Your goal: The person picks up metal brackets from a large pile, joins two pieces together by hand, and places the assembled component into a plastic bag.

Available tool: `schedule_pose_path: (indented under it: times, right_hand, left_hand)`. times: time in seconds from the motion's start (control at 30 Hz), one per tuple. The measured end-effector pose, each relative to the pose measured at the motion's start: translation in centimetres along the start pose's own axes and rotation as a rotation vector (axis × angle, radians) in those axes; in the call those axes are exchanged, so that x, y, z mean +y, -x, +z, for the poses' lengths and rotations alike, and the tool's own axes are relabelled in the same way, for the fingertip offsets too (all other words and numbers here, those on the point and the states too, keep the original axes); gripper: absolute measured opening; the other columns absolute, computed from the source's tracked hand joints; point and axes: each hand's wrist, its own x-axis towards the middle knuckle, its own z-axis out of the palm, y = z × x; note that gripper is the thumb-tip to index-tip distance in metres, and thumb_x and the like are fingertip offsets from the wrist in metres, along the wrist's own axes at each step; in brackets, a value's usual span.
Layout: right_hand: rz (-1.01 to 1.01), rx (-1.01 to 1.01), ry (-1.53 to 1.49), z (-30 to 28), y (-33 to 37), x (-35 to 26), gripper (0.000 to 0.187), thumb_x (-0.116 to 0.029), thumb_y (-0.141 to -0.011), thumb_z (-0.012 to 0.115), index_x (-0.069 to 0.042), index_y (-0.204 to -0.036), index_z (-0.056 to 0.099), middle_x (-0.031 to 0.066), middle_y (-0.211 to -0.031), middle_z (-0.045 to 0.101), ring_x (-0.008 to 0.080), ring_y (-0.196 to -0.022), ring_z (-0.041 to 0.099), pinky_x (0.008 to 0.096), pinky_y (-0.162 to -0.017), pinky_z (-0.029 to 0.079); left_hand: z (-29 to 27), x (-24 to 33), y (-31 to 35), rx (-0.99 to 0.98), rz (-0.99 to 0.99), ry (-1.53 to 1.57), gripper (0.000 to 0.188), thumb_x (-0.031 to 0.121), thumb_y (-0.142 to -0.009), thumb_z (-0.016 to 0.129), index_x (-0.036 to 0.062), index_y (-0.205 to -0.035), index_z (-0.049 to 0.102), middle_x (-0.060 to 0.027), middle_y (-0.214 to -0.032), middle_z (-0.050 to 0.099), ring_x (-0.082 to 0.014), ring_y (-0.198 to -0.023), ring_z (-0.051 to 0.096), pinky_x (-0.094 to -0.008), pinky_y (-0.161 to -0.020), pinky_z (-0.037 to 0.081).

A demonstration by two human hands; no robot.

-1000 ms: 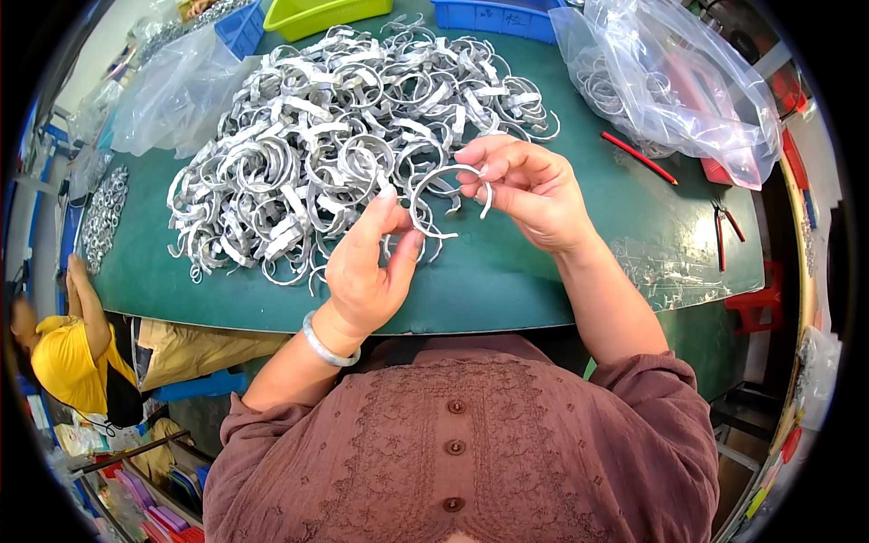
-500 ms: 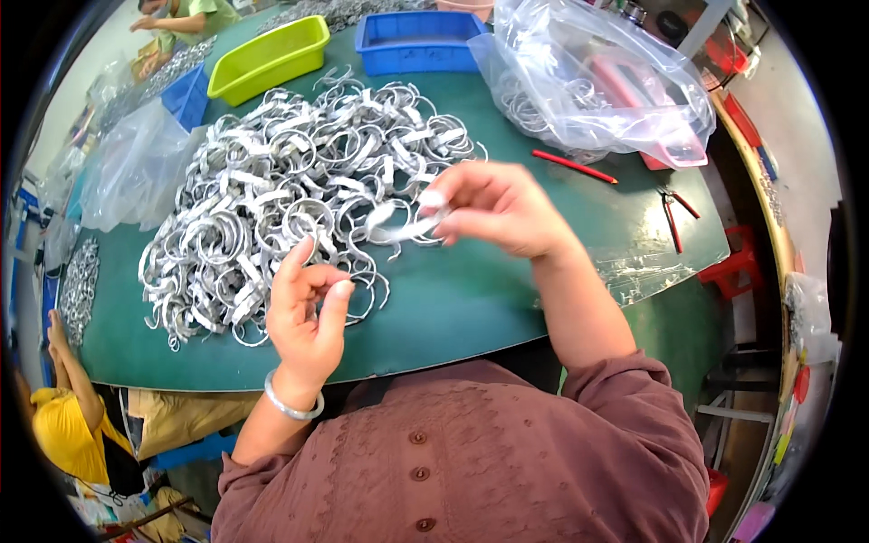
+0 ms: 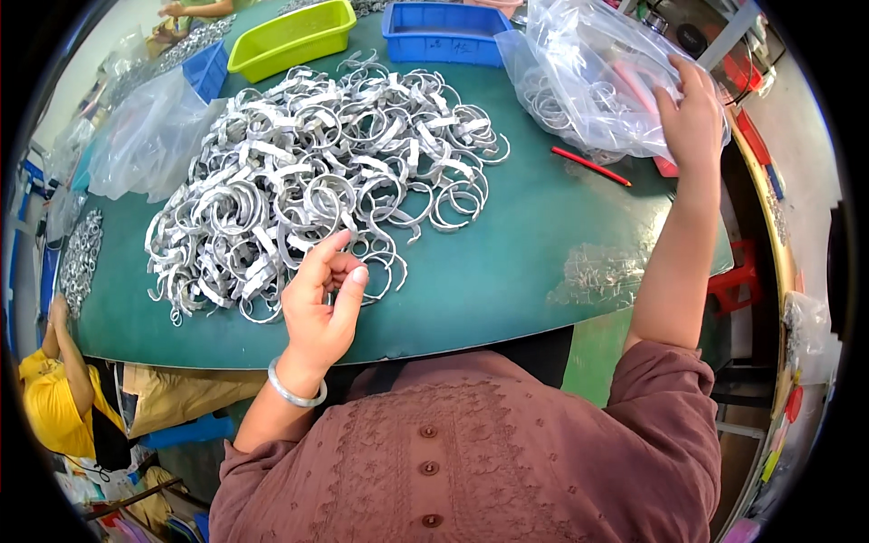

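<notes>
Head view shows left hand (image 3: 320,308) partly spread by rings (image 3: 291,169), hiding whether right hand (image 3: 695,118) pinches clear bag (image 3: 593,72).

The rings (image 3: 291,170) left of centre look metallic, dull and slightly rough. Upper right, the bag (image 3: 579,54) is thin clear plastic, glossy and crinkled; at the top, the green bin (image 3: 290,59) and blue bin (image 3: 444,48) are smooth, stiff plastic. The table (image 3: 471,299) is smooth (scuffed at right), the shirt (image 3: 516,443) below matt embroidered cloth.

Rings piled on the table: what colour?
The rings are silvery grey, clearest in the head view.
</notes>
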Motion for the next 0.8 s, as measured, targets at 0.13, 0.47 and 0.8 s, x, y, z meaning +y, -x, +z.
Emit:
schedule_pose_path:
  times: [0.13,0.47,0.8]
  right_hand:
    - [0.089,-0.262,-0.807,1.1,2.2,-7.9,0.024,-0.015,-0.074,0.059,-0.004,-0.095,0.060,0.0126,-0.089,0.060,0.0303,-0.075,0.058,0.0367,-0.069,0.046]
    - [-0.240,-0.747,-0.635,6.0,7.8,-15.9,0.020,-0.021,-0.075,0.059,-0.001,-0.079,0.059,0.0141,-0.075,0.057,0.0297,-0.072,0.055,0.0382,-0.065,0.043]
    - [0.068,-0.482,-0.975,6.1,9.1,-15.8,0.010,-0.010,-0.074,0.058,0.000,-0.075,0.056,0.0139,-0.073,0.056,0.0315,-0.070,0.054,0.0375,-0.062,0.042]
  left_hand:
    - [-0.6,-0.1,0.4,0.021,-0.019,-0.018,0.034,-0.003,-0.081,0.051,-0.0021,-0.114,0.046,-0.0051,-0.080,0.056,-0.0073,-0.067,0.053,-0.0181,-0.060,0.043]
    - [-0.6,0.1,0.4,-0.035,-0.017,-0.059,0.026,-0.002,-0.079,0.054,-0.0029,-0.106,0.052,-0.0038,-0.078,0.055,-0.0063,-0.066,0.051,-0.0164,-0.057,0.040]
    - [-0.4,0.1,0.1,-0.038,-0.033,-0.095,0.024,0.000,-0.079,0.056,-0.0040,-0.103,0.054,-0.0042,-0.078,0.056,-0.0071,-0.066,0.052,-0.0170,-0.057,0.040]
